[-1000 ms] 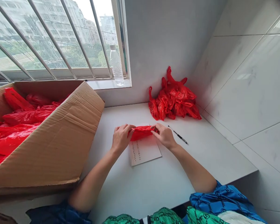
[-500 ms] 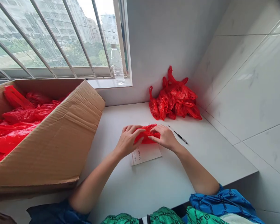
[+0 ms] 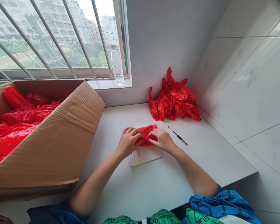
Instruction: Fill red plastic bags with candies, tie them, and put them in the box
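Down at my lap there's some blue patterned fabric [image 3: 224, 203] and green printed fabric [image 3: 164, 217], and my forearms reach out from there across a white countertop [image 3: 154, 186]. Mid-counter, my left hand [image 3: 128, 143] and right hand [image 3: 162, 140] are both on a folded red plastic bag [image 3: 146, 134], one at each end. The fingers on each hand are held together and pressed down over the plastic, with a strip of red showing between the two sets of fingertips. The bag sits on the far part of a sheet of paper [image 3: 143, 156] with small printed columns, so only the near part of the sheet shows. Just to the right, a ballpoint pen [image 3: 178, 137] lies at an angle on the counter. Off to the left, a big open cardboard box [image 3: 46, 146] is stuffed with loose red bags [image 3: 21, 115]. Farther back in the right corner, a heap of scrunched red bags [image 3: 174, 101] leans against the wall, beside the tiled wall [image 3: 247, 93]. Beyond that, a plastic water bottle [image 3: 116, 65] stands on the window sill [image 3: 109, 83] by the window bars [image 3: 53, 40].
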The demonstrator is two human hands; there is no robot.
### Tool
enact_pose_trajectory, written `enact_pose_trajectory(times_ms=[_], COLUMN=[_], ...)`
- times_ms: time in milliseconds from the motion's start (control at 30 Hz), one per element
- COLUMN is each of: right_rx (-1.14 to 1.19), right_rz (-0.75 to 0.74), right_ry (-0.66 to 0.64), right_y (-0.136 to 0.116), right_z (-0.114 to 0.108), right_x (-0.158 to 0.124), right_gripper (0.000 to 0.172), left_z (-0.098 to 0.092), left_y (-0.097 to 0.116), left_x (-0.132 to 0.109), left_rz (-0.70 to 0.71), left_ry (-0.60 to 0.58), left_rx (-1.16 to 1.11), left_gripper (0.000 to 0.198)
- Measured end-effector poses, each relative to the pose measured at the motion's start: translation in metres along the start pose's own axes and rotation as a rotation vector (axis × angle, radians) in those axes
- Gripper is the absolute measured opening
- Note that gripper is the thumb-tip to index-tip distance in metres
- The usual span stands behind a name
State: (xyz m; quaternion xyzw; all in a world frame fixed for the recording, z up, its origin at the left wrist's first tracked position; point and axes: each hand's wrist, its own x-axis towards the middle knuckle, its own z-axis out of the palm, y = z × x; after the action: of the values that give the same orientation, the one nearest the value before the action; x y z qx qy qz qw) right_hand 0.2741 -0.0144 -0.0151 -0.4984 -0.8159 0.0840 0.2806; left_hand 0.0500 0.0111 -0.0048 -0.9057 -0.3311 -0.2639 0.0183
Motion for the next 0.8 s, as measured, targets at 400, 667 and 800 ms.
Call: enact_pose_trajectory(times_ms=[400, 667, 800], right_rx=[0.312, 0.529, 0.515], right_rz=[0.207, 0.232, 0.255], right_ry=[0.248, 0.256, 0.470], right_y=[0.009, -0.013, -0.009], right_z=[-0.033, -0.038, -0.056], right_x=[-0.002, -0.006, -0.019], right_gripper=[0.022, 0.024, 0.021], left_z=[-0.010, -0.039, -0.060], left_y=[-0.018, 0.014, 0.025], left_x=[0.004, 0.005, 0.004], left_rz=[-0.510, -0.163, -0.147], left_ry=[0.409, 0.226, 0.412], left_rx=[-0.511, -0.314, -0.281], left_gripper=[0.025, 0.045, 0.019])
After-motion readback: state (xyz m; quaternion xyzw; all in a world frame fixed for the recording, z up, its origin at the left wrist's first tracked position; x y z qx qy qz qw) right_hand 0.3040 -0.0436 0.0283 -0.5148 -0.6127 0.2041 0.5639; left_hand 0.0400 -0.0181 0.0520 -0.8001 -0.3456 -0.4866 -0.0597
